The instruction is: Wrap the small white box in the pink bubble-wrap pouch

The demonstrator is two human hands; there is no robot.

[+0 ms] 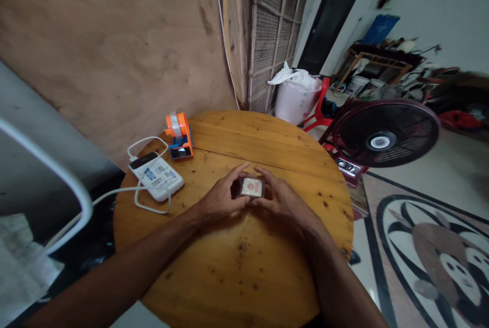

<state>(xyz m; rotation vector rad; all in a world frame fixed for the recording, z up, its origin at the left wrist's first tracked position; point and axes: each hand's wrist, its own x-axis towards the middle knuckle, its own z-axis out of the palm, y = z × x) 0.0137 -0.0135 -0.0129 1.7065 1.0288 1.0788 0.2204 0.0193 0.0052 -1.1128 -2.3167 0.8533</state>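
A small box (251, 187) with a pale top, a red print and dark sides lies near the middle of the round wooden table (229, 139). My left hand (223, 193) is curved around its left end, thumb near the front and fingers at the back. From the other side my right hand (281, 194) grips its right end in the same way. The fingertips of both hands nearly meet around the box. Its underside is hidden, so I cannot tell whether it rests on the wood.
At the table's left lies a white labelled device (162, 178) with white cables. Behind it stands an orange and blue tape dispenser (179, 134). A dark red fan (382, 137) stands right of the table, near a white sack (298, 96) and a red chair (321, 109).
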